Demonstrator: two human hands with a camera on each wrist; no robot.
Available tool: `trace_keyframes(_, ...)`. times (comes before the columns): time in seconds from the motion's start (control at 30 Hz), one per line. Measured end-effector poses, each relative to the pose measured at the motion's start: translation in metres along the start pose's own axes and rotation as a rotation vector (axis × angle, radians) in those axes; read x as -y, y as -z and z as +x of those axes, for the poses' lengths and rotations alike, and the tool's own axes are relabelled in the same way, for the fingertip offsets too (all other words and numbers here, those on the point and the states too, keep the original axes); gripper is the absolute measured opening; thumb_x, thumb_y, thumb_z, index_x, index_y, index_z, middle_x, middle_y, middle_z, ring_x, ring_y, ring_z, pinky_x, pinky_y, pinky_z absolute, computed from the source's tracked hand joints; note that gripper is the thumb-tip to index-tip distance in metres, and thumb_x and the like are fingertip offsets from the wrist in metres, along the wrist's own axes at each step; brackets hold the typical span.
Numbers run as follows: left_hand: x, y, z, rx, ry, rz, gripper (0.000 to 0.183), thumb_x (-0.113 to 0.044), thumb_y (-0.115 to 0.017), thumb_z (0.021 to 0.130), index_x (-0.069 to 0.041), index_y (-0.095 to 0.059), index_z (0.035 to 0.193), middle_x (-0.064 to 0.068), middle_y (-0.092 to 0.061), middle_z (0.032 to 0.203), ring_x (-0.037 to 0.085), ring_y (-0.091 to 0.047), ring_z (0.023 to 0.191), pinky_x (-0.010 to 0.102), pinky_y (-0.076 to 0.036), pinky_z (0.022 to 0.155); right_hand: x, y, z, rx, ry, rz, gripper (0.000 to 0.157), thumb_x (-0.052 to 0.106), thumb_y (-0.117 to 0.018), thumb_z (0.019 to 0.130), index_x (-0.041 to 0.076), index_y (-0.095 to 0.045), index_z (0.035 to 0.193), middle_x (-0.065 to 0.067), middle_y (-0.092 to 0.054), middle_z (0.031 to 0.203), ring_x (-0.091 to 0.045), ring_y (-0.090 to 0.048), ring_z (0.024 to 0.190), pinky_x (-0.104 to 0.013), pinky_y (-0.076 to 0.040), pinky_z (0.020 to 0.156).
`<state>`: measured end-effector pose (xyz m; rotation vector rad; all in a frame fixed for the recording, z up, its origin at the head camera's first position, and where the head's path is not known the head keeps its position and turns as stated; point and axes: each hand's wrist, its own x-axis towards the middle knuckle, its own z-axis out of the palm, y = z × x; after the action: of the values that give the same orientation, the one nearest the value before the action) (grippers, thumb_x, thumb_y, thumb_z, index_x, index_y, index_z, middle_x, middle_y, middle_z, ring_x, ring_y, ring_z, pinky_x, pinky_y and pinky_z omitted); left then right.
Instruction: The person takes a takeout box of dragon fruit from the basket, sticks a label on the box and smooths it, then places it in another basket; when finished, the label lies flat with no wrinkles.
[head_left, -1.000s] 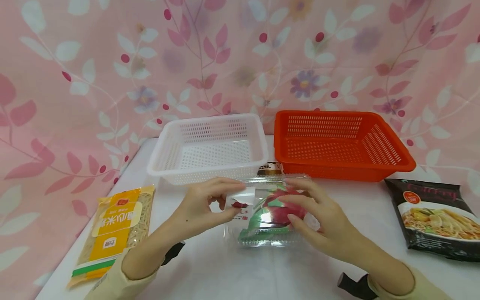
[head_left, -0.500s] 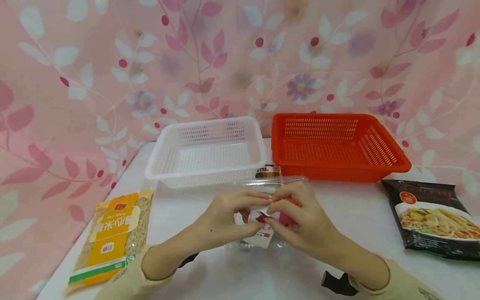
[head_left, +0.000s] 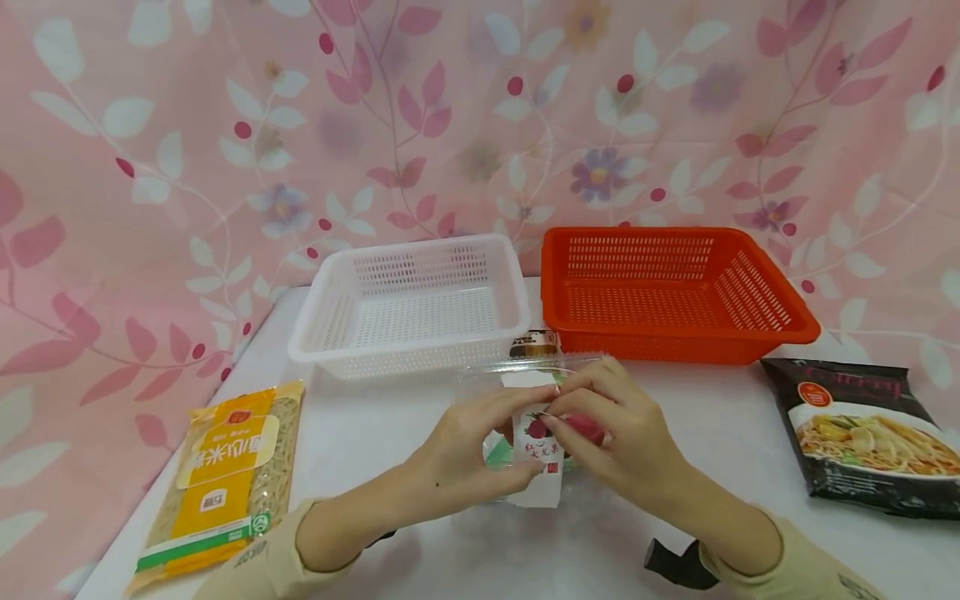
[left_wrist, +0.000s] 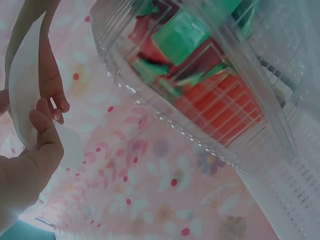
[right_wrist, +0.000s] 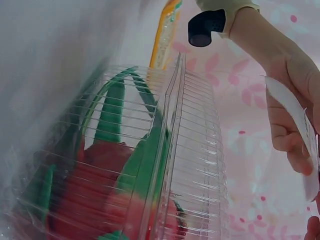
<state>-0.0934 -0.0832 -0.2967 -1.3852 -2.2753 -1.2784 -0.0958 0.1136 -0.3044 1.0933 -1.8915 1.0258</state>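
A white paper label strip (head_left: 537, 442) with a red dragon fruit picture and printed characters is held up in front of me. My left hand (head_left: 476, 446) pinches its left side between thumb and fingers. On the strip's upper right, the thumb and fingers of my right hand (head_left: 622, 421) pinch it. Beneath both hands, a clear plastic clamshell box (head_left: 472, 383) lies on the table, partly hidden by them. Inside it is a red-and-green dragon fruit (right_wrist: 100, 185). Both wrist views show the label (left_wrist: 25, 85) apart from the box.
A white basket (head_left: 420, 358) and a red basket (head_left: 675, 333) stand at the back, with a small brown-and-white item (head_left: 534, 343) before them. A yellow noodle bag (head_left: 225, 475) lies left; a black noodle packet (head_left: 862, 433) lies right.
My left hand has moved right with the label, and my right hand has left the box to pinch the label too. The label now hangs more upright, its printed side showing.
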Motion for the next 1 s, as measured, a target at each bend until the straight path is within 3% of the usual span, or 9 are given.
trace_keyframes(0.27, 0.004, 0.0, -0.004, 0.054, 0.017, 0.059, 0.071, -0.014, -0.076, 0.073, -0.007, -0.042, 0.135, 0.002, -0.048, 0.132, 0.012, -0.047, 0.117, 0.029, -0.042, 0.093, 0.0, 0.002, 0.0, 0.001, -0.004, 0.005, 0.021, 0.029, -0.055, 0.091, 0.011, -0.065, 0.084, 0.005, -0.06, 0.081, -0.012, -0.05, 0.08, -0.014, -0.044, 0.068)
trace_keyframes(0.57, 0.009, -0.002, -0.01, 0.041, 0.045, 0.118, 0.068, -0.016, -0.076, 0.073, -0.008, -0.045, 0.132, 0.002, -0.046, 0.134, 0.012, -0.044, 0.12, 0.03, -0.04, 0.095, 0.002, 0.001, 0.0, -0.016, 0.032, 0.042, 0.02, 0.026, -0.056, 0.091, 0.009, -0.065, 0.085, 0.003, -0.062, 0.081, -0.013, -0.052, 0.079, -0.016, -0.045, 0.072)
trace_keyframes(1.0, 0.022, 0.006, -0.023, 0.05, 0.168, 0.148, 0.056, -0.019, -0.073, 0.076, -0.013, -0.052, 0.128, 0.0, -0.042, 0.138, 0.017, -0.047, 0.119, 0.034, -0.044, 0.091, 0.009, 0.002, 0.003, 0.012, 0.073, 0.124, 0.018, 0.022, -0.058, 0.09, 0.006, -0.065, 0.087, 0.001, -0.064, 0.082, -0.012, -0.054, 0.077, -0.018, -0.046, 0.069)
